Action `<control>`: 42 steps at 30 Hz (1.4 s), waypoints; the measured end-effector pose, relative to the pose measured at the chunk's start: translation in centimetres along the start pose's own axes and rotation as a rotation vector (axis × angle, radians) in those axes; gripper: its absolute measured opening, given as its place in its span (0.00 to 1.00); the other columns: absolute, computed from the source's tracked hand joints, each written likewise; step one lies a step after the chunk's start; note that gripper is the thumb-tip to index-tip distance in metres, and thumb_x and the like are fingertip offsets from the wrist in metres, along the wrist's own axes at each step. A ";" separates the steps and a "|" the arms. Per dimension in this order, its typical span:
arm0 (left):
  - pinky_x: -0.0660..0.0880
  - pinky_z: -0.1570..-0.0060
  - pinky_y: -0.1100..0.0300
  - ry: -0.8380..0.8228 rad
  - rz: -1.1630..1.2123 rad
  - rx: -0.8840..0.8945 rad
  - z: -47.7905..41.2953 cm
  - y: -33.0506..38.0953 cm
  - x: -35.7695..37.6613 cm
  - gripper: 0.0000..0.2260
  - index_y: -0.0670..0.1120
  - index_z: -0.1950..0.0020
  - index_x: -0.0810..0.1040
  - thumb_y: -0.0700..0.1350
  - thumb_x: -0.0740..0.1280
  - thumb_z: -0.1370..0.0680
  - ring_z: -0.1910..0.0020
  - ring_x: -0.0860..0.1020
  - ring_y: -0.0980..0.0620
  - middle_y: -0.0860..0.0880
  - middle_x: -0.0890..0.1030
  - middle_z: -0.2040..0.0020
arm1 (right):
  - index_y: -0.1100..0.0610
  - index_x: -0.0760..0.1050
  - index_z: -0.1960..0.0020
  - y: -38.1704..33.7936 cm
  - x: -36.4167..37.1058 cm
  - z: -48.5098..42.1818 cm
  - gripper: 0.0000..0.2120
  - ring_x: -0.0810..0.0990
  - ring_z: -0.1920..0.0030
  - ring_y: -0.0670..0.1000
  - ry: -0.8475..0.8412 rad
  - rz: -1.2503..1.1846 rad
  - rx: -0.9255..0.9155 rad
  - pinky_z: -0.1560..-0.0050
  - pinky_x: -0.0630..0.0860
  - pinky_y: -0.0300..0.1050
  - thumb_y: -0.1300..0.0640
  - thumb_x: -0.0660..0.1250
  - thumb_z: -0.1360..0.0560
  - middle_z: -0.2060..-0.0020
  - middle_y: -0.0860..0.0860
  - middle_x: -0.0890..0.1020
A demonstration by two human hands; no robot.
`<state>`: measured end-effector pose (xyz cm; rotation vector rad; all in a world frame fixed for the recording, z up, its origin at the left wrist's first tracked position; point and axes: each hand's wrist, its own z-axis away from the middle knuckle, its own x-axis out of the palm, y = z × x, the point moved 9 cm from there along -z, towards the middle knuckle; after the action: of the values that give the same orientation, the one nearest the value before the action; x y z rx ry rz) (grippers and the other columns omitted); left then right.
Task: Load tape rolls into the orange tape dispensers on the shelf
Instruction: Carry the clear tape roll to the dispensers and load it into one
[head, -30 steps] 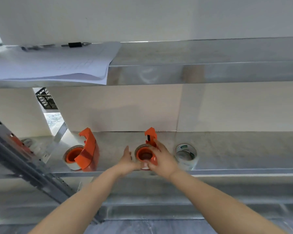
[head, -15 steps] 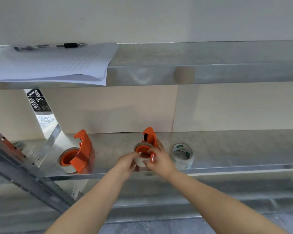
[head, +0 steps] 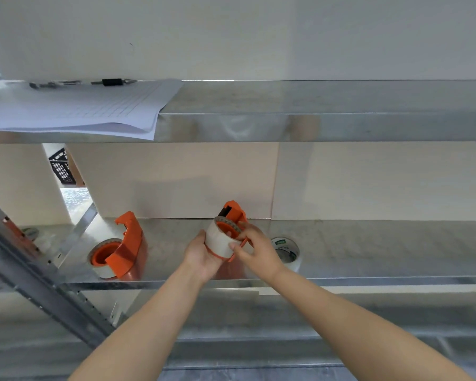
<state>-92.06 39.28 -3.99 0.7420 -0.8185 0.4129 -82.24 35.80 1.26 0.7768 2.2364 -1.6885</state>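
An orange tape dispenser (head: 233, 213) with a clear tape roll (head: 219, 239) on its hub is lifted and tilted above the metal shelf (head: 368, 243). My left hand (head: 201, 255) cups the roll from the left and below. My right hand (head: 254, 248) grips the dispenser and the roll's right side. A second orange dispenser (head: 128, 243), loaded with a tape roll (head: 102, 268), stands on the shelf to the left. A loose clear tape roll (head: 286, 250) with a green label lies flat on the shelf, just right of my right hand.
An upper metal shelf (head: 313, 125) overhangs the work area, with lined paper sheets (head: 74, 108) and a pen (head: 113, 81) on its left part. A slanted grey shelf upright (head: 39, 292) runs at the lower left. A black crate (head: 61, 169) shows through the gap behind.
The middle dispenser with its roll has been raised off the shelf and tilted. My left hand has closed around the roll from below. The view has shifted slightly.
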 end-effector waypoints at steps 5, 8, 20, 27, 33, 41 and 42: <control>0.74 0.54 0.42 0.038 0.074 0.001 0.2 0.1 -0.3 0.27 0.36 0.41 0.72 0.55 0.44 0.18 0.49 0.78 0.40 0.34 0.80 0.48 | 0.62 0.75 0.55 -0.7 -0.7 0.7 0.04 0.76 0.45 0.52 -0.012 0.026 -0.052 0.46 0.69 0.38 0.60 0.65 0.25 0.47 0.56 0.80; 0.74 0.49 0.42 0.079 0.126 0.039 0.2 0.4 -0.7 0.25 0.37 0.40 0.72 0.53 0.44 0.18 0.49 0.77 0.40 0.35 0.78 0.46 | 0.65 0.76 0.49 -1.3 -1.0 1.0 0.08 0.75 0.43 0.50 -0.043 0.067 -0.122 0.43 0.65 0.26 0.66 0.61 0.25 0.45 0.59 0.79; 0.78 0.77 0.59 0.129 0.161 0.124 1.2 0.5 -0.9 0.24 0.40 0.63 0.77 0.51 0.50 0.18 0.77 0.80 0.48 0.43 0.80 0.76 | 0.59 0.80 0.52 -5.5 -0.5 1.6 0.10 0.80 0.44 0.55 -0.060 0.429 -0.383 0.33 0.65 0.59 0.55 0.71 0.31 0.52 0.54 0.84; 0.74 0.49 0.50 0.202 0.114 0.113 0.8 0.1 -2.7 0.24 0.38 0.49 0.76 0.53 0.47 0.18 0.60 0.81 0.42 0.36 0.82 0.61 | 0.64 0.79 0.56 -6.6 -1.0 0.7 0.04 0.79 0.58 0.51 -0.088 0.216 -0.327 0.54 0.74 0.40 0.62 0.68 0.28 0.59 0.56 0.83; 0.69 0.41 0.57 0.364 0.178 0.124 0.3 0.6 -5.8 0.19 0.47 0.68 0.66 0.48 0.51 0.18 0.87 0.68 0.56 0.51 0.67 0.85 | 0.59 0.77 0.58 -2.1 -8.3 -4.7 0.02 0.74 0.66 0.38 0.210 0.025 0.051 0.64 0.68 0.22 0.61 0.69 0.28 0.66 0.46 0.78; 0.72 0.49 0.53 0.385 0.090 0.145 0.3 1.4 -6.9 0.18 0.45 0.68 0.66 0.47 0.54 0.18 0.80 0.70 0.53 0.48 0.68 0.83 | 0.50 0.65 0.68 6.1 -7.9 -6.1 0.14 0.75 0.59 0.54 -0.245 0.507 0.248 0.61 0.69 0.44 0.58 0.65 0.26 0.64 0.52 0.78; 0.73 0.50 0.51 0.386 0.078 0.141 0.4 1.4 -6.9 0.17 0.44 0.67 0.66 0.47 0.54 0.18 0.76 0.70 0.52 0.47 0.68 0.81 | 0.53 0.67 0.65 6.5 -7.5 -6.1 0.11 0.76 0.58 0.56 -0.265 0.524 0.252 0.59 0.71 0.46 0.58 0.64 0.26 0.60 0.56 0.80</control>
<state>-97.42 39.61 -8.59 0.7324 -0.4581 0.6659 -71.70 40.77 1.48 1.0170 1.4943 -1.6949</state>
